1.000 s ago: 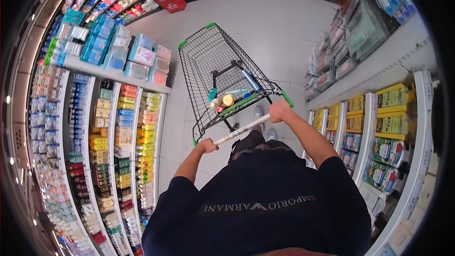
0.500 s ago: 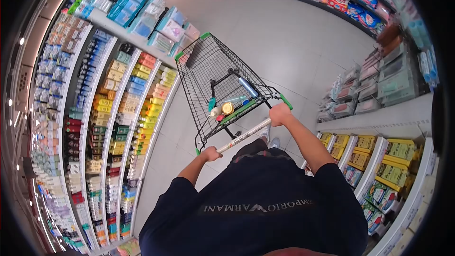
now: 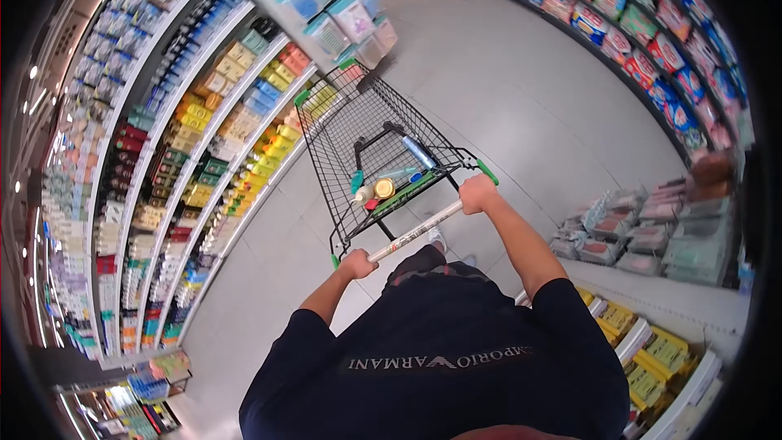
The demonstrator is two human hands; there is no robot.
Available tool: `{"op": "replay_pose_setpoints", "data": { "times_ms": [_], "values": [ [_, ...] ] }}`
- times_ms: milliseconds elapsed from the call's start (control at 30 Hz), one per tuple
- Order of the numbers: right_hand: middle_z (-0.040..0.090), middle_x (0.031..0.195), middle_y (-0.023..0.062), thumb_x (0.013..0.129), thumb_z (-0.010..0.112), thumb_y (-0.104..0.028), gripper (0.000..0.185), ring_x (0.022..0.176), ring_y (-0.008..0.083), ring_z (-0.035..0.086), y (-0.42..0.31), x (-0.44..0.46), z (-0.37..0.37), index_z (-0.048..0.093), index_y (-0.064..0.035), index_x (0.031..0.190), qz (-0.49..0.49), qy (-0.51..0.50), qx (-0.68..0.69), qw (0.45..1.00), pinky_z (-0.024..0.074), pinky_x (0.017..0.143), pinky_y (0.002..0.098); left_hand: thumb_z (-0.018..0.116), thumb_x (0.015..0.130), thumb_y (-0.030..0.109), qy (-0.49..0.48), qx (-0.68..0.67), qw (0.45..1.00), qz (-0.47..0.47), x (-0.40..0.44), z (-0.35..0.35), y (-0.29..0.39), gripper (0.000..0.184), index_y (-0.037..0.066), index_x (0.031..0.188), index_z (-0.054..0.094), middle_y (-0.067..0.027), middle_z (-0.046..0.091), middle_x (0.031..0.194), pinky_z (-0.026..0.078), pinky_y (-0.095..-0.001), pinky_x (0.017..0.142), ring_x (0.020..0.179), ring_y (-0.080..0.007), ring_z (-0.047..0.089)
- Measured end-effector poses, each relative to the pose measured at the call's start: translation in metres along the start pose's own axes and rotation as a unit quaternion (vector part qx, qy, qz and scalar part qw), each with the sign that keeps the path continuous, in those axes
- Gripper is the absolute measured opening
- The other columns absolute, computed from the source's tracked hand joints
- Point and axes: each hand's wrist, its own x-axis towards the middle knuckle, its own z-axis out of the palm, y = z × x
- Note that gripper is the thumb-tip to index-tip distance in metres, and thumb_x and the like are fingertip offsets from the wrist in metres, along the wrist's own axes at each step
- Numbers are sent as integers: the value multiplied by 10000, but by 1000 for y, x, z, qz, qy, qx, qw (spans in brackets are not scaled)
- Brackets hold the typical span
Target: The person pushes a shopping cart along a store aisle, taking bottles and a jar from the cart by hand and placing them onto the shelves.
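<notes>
The person's left hand (image 3: 356,264) is closed around one end of the pale push handle (image 3: 417,232), its fingers curled under the bar, and the right hand (image 3: 479,194) is wrapped in the same way around the other end, near the green end piece (image 3: 488,172). The handle belongs to a black wire shopping cart (image 3: 326,147), which stands just ahead of the person on the grey tiled floor (image 3: 489,73), set at a slant with its far end toward the left-hand shelves (image 3: 155,155). Inside the basket, at the end nearest the handle, are a gold-topped jar (image 3: 384,188), a pale bottle (image 3: 363,194) close beside it and a small red item (image 3: 371,204), while a blue cylinder (image 3: 419,152) lies farther to the right; their labels are too small to read. Rows of bottles and boxes fill the left-hand shelves, yellow packs (image 3: 666,352) sit low on the right, and bagged goods (image 3: 643,41) line a curved shelf at the upper right
</notes>
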Motion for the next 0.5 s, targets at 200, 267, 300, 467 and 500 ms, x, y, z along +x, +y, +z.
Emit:
{"op": "replay_pose_setpoints", "data": {
  "times_ms": [200,267,300,467,500],
  "values": [
    [720,875,112,662,610,-200,227,830,268,697,-1,45,-34,743,-106,819,-29,-3,-28,999,537,726,376,628,734,420,12,-25,999,-25,4,-17,-11,493,-33,911,705,-268,671,947,519,-434,846,913,-389,654],
    [719,880,115,667,605,-198,228,831,268,697,-4,59,-46,744,-104,822,-37,-11,-30,999,537,726,375,624,732,419,15,-49,998,-35,4,-27,-16,491,-31,912,707,-267,672,948,518,-433,847,913,-390,653],
    [719,880,115,667,605,-198,228,831,268,697,-6,67,-52,744,-104,822,-40,-12,-34,999,537,726,375,622,733,419,12,-53,998,-38,6,-31,-20,495,-34,914,706,-269,671,950,517,-432,849,915,-391,652],
    [720,877,110,670,601,-197,228,828,270,697,-12,103,-77,746,-98,815,-57,-20,-50,997,544,716,376,611,737,421,6,-68,997,-32,24,-44,-41,512,-49,920,700,-281,665,966,514,-429,859,931,-399,647],
    [720,875,110,671,600,-200,230,822,274,697,-13,109,-83,747,-99,816,-60,-26,-54,996,547,717,378,608,738,424,-4,-74,997,-31,26,-48,-45,520,-54,921,697,-287,661,978,511,-428,864,940,-401,644]
  ]
}}
